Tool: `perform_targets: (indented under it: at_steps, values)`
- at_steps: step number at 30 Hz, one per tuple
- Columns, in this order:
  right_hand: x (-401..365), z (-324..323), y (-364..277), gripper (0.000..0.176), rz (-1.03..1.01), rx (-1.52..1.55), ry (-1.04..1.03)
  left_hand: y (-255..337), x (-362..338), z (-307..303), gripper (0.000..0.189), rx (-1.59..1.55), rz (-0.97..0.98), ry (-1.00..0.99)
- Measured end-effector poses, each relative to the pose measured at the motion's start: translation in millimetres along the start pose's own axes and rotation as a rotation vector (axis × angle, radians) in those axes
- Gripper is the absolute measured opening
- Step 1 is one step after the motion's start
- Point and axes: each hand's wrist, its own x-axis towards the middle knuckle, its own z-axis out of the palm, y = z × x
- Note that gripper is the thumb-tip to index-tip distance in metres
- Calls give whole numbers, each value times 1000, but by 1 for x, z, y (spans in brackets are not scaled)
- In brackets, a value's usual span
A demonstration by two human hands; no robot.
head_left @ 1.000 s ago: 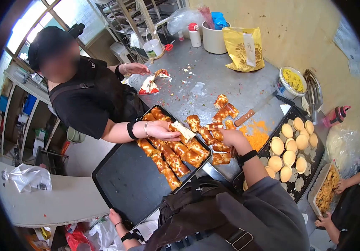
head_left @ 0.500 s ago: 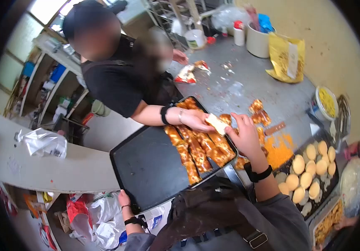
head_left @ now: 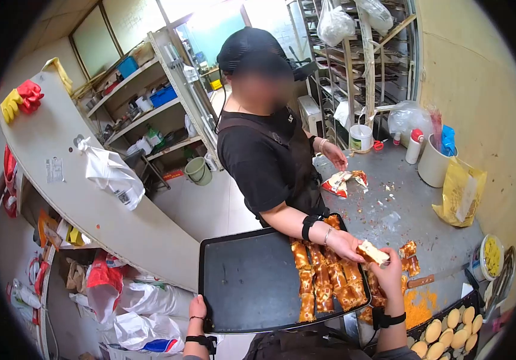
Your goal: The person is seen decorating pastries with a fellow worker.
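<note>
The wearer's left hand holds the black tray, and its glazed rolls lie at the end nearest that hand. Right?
Wrong end: the head view shows the glazed rolls at the end away from the left hand, which does hold the black tray.

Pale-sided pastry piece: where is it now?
Right of centre in the head view, the pastry piece is between the person's right hand and the co-worker's hand.

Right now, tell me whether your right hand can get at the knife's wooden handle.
Probably yes: the wooden handle lies uncovered on the worktop close by the right hand, though that hand seems busy with the bread piece.
</note>
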Motion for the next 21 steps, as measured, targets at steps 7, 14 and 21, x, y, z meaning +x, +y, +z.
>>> perform_targets:
  at_steps: [7,14,21]
  values:
    - [-3,-45,36,47,56,596,189,6,-9,-2,51,-60,-12,33]
    - [-44,-97,81,33,50,1301,204,-18,-10,17,53,34,102,36]
    - [-72,-119,45,36,124,1674,431,-52,18,21,52,-179,208,-78]
